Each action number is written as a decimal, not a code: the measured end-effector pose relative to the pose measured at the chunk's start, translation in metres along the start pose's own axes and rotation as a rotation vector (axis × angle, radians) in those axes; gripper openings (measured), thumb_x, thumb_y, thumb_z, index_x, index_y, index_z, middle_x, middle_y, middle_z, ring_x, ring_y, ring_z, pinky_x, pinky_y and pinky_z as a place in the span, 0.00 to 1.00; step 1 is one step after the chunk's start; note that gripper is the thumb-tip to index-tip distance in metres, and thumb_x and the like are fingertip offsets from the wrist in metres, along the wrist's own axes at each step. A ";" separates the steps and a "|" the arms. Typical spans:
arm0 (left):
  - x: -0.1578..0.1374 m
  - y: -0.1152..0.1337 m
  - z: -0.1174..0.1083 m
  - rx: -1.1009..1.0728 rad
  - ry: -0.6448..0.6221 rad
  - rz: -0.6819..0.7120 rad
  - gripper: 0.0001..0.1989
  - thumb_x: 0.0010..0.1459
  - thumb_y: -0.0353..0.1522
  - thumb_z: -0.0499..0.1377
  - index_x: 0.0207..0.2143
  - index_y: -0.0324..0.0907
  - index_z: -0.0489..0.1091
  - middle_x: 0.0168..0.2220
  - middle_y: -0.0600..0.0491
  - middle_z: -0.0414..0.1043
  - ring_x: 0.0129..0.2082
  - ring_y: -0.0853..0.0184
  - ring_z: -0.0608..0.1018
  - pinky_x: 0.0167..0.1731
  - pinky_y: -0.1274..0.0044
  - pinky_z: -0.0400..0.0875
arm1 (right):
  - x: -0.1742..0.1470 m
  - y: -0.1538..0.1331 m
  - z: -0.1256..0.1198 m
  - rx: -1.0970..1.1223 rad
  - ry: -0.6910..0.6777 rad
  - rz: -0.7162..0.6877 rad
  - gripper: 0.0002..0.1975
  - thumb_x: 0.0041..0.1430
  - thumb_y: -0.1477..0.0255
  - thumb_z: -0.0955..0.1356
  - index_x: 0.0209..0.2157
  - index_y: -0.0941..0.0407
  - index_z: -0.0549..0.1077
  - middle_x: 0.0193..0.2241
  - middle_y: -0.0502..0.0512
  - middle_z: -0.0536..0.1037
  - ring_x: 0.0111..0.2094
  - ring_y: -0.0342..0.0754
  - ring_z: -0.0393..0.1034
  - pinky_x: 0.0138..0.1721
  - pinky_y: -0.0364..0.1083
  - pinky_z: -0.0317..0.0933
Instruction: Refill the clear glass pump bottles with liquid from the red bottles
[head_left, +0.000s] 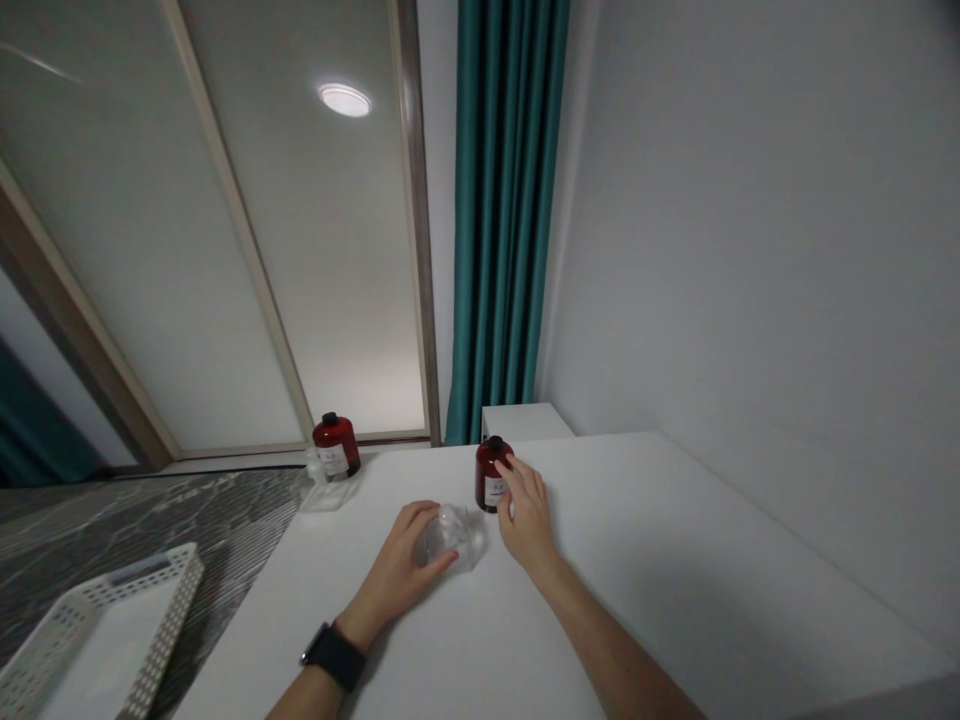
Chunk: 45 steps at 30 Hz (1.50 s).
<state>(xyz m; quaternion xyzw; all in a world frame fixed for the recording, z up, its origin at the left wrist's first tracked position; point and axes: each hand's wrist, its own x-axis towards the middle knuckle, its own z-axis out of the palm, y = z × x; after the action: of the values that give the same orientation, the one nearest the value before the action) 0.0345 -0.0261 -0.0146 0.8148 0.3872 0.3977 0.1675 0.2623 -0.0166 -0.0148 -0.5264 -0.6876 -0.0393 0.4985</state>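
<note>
My left hand [405,565], with a dark watch on its wrist, curves its thumb and fingers around a clear, see-through container [469,540] on the white table. A rounded clear knob shows on top; its exact kind is hard to make out. Just right of it, my right hand [529,515] has its fingers apart, the tips at the right side of a dark red bottle [487,490] with a black cap and white label. That bottle stands upright. A second such red bottle [335,450] stands at the table's far left corner, behind another clear item [324,492].
The white table [637,620] meets a grey-white wall on the right. A white box-like piece [525,420] stands behind its far edge. Lower left, a white perforated basket [176,600] sits beside the table over a grey patterned surface. Teal curtain [510,220] and frosted sliding doors lie beyond.
</note>
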 end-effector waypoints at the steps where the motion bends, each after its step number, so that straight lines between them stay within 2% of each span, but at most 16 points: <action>1: 0.000 0.000 0.000 -0.001 0.003 0.003 0.19 0.57 0.37 0.64 0.50 0.45 0.69 0.51 0.44 0.70 0.53 0.54 0.73 0.54 0.60 0.71 | 0.000 0.000 0.001 -0.007 -0.009 -0.001 0.29 0.58 0.82 0.59 0.60 0.51 0.66 0.61 0.60 0.66 0.60 0.57 0.60 0.59 0.62 0.56; 5: 0.001 0.000 0.000 -0.007 0.001 0.007 0.19 0.56 0.35 0.64 0.51 0.44 0.69 0.51 0.44 0.70 0.53 0.55 0.73 0.54 0.61 0.71 | 0.000 0.000 0.000 -0.011 -0.024 0.004 0.29 0.60 0.81 0.60 0.62 0.50 0.64 0.62 0.59 0.65 0.61 0.57 0.59 0.59 0.62 0.56; 8: 0.001 0.000 0.000 -0.018 -0.013 -0.010 0.20 0.56 0.35 0.64 0.51 0.45 0.69 0.51 0.44 0.69 0.53 0.54 0.73 0.55 0.59 0.70 | 0.000 -0.003 -0.003 0.021 0.019 0.024 0.28 0.60 0.78 0.62 0.61 0.51 0.65 0.61 0.62 0.65 0.60 0.60 0.59 0.59 0.64 0.54; 10: 0.002 0.001 -0.001 -0.029 -0.038 -0.014 0.20 0.57 0.35 0.64 0.51 0.45 0.68 0.52 0.44 0.69 0.54 0.54 0.72 0.56 0.59 0.69 | -0.001 -0.007 -0.007 0.081 0.023 0.013 0.24 0.61 0.77 0.61 0.59 0.52 0.67 0.56 0.63 0.69 0.58 0.60 0.63 0.58 0.63 0.56; 12: 0.001 0.002 -0.002 -0.042 -0.054 -0.007 0.19 0.58 0.36 0.62 0.52 0.44 0.68 0.53 0.43 0.67 0.55 0.53 0.71 0.56 0.58 0.68 | -0.003 -0.014 -0.010 0.167 -0.071 -0.015 0.20 0.63 0.78 0.60 0.54 0.52 0.71 0.48 0.61 0.75 0.51 0.57 0.69 0.55 0.60 0.61; 14: 0.000 0.003 -0.004 -0.053 -0.040 -0.002 0.18 0.60 0.36 0.60 0.52 0.44 0.68 0.54 0.43 0.66 0.56 0.53 0.70 0.57 0.58 0.67 | -0.006 -0.023 -0.012 0.253 -0.225 -0.015 0.20 0.62 0.79 0.59 0.51 0.51 0.72 0.41 0.57 0.78 0.45 0.54 0.72 0.52 0.56 0.65; 16: 0.000 0.005 -0.005 -0.058 -0.008 -0.008 0.16 0.63 0.37 0.58 0.53 0.45 0.69 0.54 0.43 0.66 0.56 0.54 0.69 0.58 0.59 0.65 | -0.011 -0.031 -0.011 0.323 -0.341 0.009 0.24 0.58 0.82 0.60 0.53 0.50 0.70 0.44 0.56 0.76 0.44 0.52 0.73 0.51 0.54 0.66; 20: 0.000 0.010 -0.005 -0.056 0.004 -0.021 0.15 0.64 0.35 0.56 0.53 0.45 0.69 0.52 0.45 0.67 0.55 0.57 0.69 0.58 0.62 0.65 | -0.020 -0.036 -0.005 0.417 -0.487 0.047 0.40 0.47 0.85 0.62 0.63 0.51 0.60 0.56 0.59 0.68 0.48 0.51 0.70 0.56 0.54 0.64; 23: 0.001 0.013 -0.004 -0.049 -0.001 -0.036 0.13 0.65 0.34 0.55 0.51 0.45 0.70 0.50 0.46 0.68 0.53 0.58 0.68 0.56 0.62 0.66 | -0.025 -0.032 -0.002 0.456 -0.577 0.063 0.46 0.47 0.83 0.65 0.67 0.50 0.52 0.58 0.60 0.67 0.53 0.54 0.67 0.60 0.57 0.60; 29: 0.002 0.019 -0.008 -0.067 -0.028 -0.059 0.13 0.64 0.35 0.56 0.50 0.45 0.71 0.47 0.47 0.68 0.51 0.57 0.67 0.54 0.63 0.65 | -0.028 -0.034 0.001 0.473 -0.566 0.158 0.50 0.50 0.74 0.74 0.69 0.49 0.47 0.55 0.61 0.69 0.59 0.57 0.63 0.63 0.62 0.53; 36: 0.002 0.023 -0.011 -0.102 -0.043 -0.077 0.08 0.65 0.36 0.56 0.42 0.44 0.72 0.43 0.48 0.68 0.47 0.57 0.67 0.51 0.65 0.64 | -0.027 -0.038 0.002 0.529 -0.616 0.129 0.52 0.51 0.74 0.74 0.70 0.48 0.44 0.58 0.60 0.67 0.59 0.54 0.64 0.62 0.59 0.56; 41: 0.001 0.024 -0.008 -0.127 0.006 -0.096 0.08 0.65 0.37 0.56 0.40 0.44 0.72 0.41 0.49 0.68 0.46 0.57 0.67 0.49 0.66 0.63 | -0.024 -0.040 0.000 0.464 -0.641 0.163 0.54 0.49 0.76 0.76 0.70 0.51 0.44 0.56 0.61 0.68 0.58 0.55 0.63 0.63 0.59 0.54; 45: 0.000 0.024 -0.006 -0.133 0.024 -0.097 0.08 0.65 0.37 0.56 0.40 0.44 0.71 0.41 0.49 0.67 0.46 0.57 0.67 0.48 0.66 0.63 | -0.022 -0.043 -0.001 0.408 -0.631 0.134 0.54 0.48 0.76 0.76 0.69 0.51 0.44 0.55 0.61 0.69 0.58 0.56 0.64 0.62 0.60 0.55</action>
<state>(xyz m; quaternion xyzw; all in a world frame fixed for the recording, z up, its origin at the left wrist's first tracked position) 0.0414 -0.0414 0.0033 0.7772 0.4011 0.4238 0.2357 0.2287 -0.0514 -0.0103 -0.4463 -0.7650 0.2953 0.3583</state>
